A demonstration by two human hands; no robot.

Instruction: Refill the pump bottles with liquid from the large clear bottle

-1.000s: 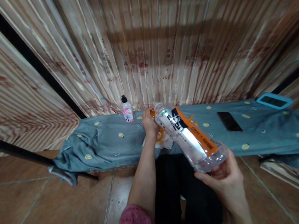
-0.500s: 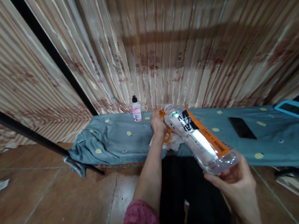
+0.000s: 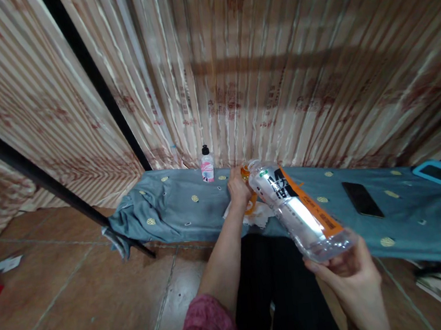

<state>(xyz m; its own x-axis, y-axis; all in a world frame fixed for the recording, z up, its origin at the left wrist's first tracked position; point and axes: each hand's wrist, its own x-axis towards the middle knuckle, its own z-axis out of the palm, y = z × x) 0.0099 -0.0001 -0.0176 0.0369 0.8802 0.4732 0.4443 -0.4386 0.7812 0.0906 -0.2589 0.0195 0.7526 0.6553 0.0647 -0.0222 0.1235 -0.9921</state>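
In the head view, your right hand (image 3: pixel 348 277) grasps the base of the clear bottle (image 3: pixel 300 214), which tilts above the bench (image 3: pixel 179 219), mouth toward your left hand (image 3: pixel 239 190). Your left hand is wrapped around an orange container (image 3: pixel 245 173), partly hidden, just beside that mouth. A white cloth (image 3: pixel 263 215) lies below.

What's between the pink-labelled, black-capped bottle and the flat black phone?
In the head view: the left hand, a partly hidden orange item, and a tilted clear plastic bottle with an orange label.
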